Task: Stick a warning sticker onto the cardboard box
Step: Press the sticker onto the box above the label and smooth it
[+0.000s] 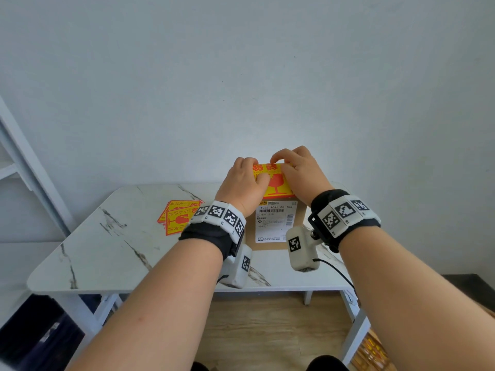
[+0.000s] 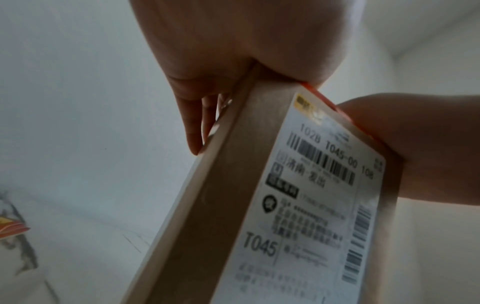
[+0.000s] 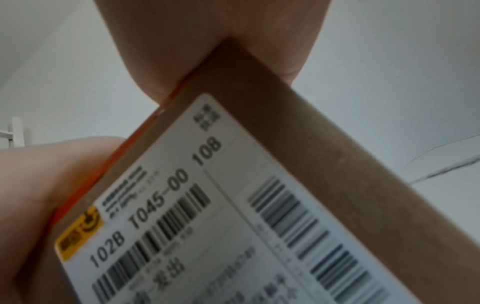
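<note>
A brown cardboard box (image 1: 267, 246) stands on the table, a white shipping label (image 1: 276, 220) on the face towards me. A yellow and red warning sticker (image 1: 277, 183) with a glass symbol lies on the box's top face. My left hand (image 1: 247, 178) grips the box's left top edge, its thumb across the sticker and its fingers (image 2: 192, 123) hanging down the side. My right hand (image 1: 284, 163) sits on the right top edge with bent fingers pinching the sticker's far edge. The wrist views show the box (image 2: 228, 185) (image 3: 337, 154) close up, with the sticker's orange rim (image 3: 124, 168) under the palms.
A small stack of the same warning stickers (image 1: 178, 215) lies on the white marble-patterned table (image 1: 107, 258), left of the box. A plain wall stands right behind the table. A white frame leans at the far left, and wooden floor shows below.
</note>
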The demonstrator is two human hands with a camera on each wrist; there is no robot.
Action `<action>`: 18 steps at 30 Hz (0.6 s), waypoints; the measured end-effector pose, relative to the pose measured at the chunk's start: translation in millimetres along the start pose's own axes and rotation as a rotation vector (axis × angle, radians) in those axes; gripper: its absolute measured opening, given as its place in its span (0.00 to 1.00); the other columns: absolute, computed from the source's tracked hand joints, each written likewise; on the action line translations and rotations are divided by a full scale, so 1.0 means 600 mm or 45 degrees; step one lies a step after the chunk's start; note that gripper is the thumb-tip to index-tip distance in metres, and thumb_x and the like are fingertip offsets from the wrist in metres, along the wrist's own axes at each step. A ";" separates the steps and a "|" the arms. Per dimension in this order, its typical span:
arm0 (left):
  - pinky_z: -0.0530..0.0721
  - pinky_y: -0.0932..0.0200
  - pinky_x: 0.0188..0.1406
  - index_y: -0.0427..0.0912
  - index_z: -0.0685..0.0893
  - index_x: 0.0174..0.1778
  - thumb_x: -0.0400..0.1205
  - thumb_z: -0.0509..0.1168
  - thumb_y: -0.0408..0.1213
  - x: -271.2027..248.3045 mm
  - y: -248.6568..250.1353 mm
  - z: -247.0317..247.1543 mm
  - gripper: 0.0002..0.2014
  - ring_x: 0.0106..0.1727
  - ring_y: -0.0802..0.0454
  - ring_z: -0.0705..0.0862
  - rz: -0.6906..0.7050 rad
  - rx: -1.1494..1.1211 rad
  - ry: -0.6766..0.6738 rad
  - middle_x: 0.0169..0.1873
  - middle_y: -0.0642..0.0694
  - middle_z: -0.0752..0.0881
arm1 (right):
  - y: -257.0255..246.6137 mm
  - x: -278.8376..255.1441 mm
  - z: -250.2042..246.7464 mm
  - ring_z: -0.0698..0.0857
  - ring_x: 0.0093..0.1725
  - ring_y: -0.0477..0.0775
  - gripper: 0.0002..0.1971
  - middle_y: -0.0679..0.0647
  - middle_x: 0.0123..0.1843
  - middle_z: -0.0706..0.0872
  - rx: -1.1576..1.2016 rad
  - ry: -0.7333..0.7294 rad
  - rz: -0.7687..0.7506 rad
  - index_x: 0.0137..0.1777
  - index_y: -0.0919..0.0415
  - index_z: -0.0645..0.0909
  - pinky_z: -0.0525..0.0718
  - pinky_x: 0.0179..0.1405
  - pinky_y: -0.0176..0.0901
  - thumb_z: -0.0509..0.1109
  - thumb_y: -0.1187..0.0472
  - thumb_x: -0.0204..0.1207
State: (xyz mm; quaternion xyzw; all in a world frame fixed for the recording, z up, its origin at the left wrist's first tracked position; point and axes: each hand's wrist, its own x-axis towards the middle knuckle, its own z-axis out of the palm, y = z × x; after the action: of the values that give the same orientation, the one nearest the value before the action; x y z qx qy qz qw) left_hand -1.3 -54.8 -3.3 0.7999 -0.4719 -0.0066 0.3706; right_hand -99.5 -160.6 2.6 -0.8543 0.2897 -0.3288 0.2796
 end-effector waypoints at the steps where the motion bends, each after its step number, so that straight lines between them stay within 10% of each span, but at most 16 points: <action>1: 0.77 0.45 0.69 0.42 0.69 0.76 0.84 0.52 0.45 -0.004 0.000 -0.001 0.24 0.72 0.47 0.73 0.010 0.001 0.008 0.72 0.45 0.71 | -0.002 -0.004 -0.001 0.79 0.58 0.55 0.19 0.50 0.53 0.74 0.015 0.000 0.003 0.53 0.43 0.84 0.82 0.60 0.59 0.53 0.61 0.78; 18: 0.77 0.45 0.68 0.63 0.72 0.72 0.84 0.49 0.44 -0.037 0.003 -0.011 0.21 0.67 0.46 0.71 0.088 0.009 -0.076 0.59 0.48 0.69 | -0.017 -0.041 -0.004 0.78 0.61 0.58 0.17 0.54 0.55 0.76 0.249 0.067 0.234 0.60 0.58 0.81 0.78 0.64 0.56 0.54 0.60 0.79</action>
State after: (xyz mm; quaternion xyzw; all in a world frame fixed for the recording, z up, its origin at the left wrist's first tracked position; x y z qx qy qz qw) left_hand -12.6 -34.6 -4.9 0.7840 -0.5100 -0.0160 0.3537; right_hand -113.4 -137.5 1.2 -0.7841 0.3404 -0.3507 0.3827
